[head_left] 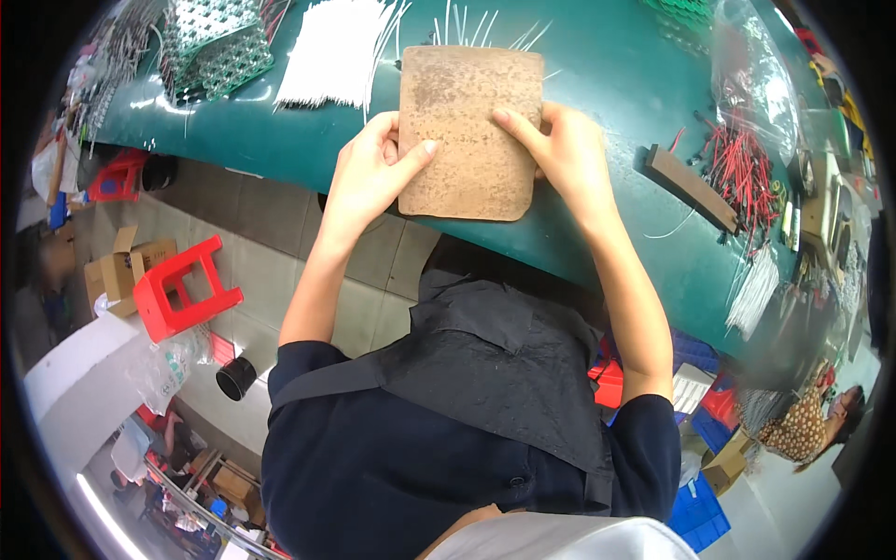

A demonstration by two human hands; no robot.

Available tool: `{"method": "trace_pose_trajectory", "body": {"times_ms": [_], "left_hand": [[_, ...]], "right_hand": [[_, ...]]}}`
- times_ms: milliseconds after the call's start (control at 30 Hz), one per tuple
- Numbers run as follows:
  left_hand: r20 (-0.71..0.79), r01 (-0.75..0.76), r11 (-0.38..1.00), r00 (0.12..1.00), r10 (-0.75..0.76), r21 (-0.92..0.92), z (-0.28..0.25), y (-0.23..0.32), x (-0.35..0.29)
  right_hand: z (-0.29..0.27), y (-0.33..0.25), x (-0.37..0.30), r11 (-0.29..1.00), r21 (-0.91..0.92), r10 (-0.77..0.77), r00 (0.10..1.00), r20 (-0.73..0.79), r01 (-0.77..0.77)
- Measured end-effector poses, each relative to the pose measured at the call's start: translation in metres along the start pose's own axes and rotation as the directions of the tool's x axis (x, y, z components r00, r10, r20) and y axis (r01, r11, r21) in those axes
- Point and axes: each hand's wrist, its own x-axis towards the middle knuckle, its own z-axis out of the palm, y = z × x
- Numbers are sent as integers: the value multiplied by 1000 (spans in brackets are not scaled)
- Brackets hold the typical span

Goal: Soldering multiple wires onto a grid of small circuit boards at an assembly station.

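Observation:
Between my two hands is a flat brown board point(471, 173) with rounded corners and a speckled, worn face, held up over the near edge of the green table point(597, 47). My left hand point(373, 173) grips its left side, thumb on the face and fingers curled behind. On the opposite side my right hand point(565, 154) holds the edge in the same way, its thumb higher up. Several thin white wires point(481, 28) stick out past the board's top edge; whether they touch it is hidden. Left of the board lies a dense bundle of white wires point(331, 51).
Green-and-white perforated trays point(219, 47) sit at the far left of the table. To the right lie a dark bar point(691, 187), red wires point(742, 168) and another white wire bundle point(754, 294). A red stool point(182, 289) and a cardboard box point(126, 266) stand on the floor.

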Motion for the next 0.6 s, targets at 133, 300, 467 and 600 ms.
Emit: {"method": "trace_pose_trajectory", "body": {"times_ms": [133,300,467,600], "left_hand": [[76,-16,988,997,27,-152,-1,-2,13],[100,117,961,990,-94,-250,-3,6,13],[164,161,943,980,-117,-290,-1,5,18],[151,155,878,984,-96,-453,-2,9,6]], "right_hand": [[-20,-5,6,995,-1,101,987,125,-101],[-4,2,13,884,398,167,961,220,-245],[-3,6,13,626,695,146,929,341,-354],[-9,11,8,482,817,-22,927,374,-318]]}}
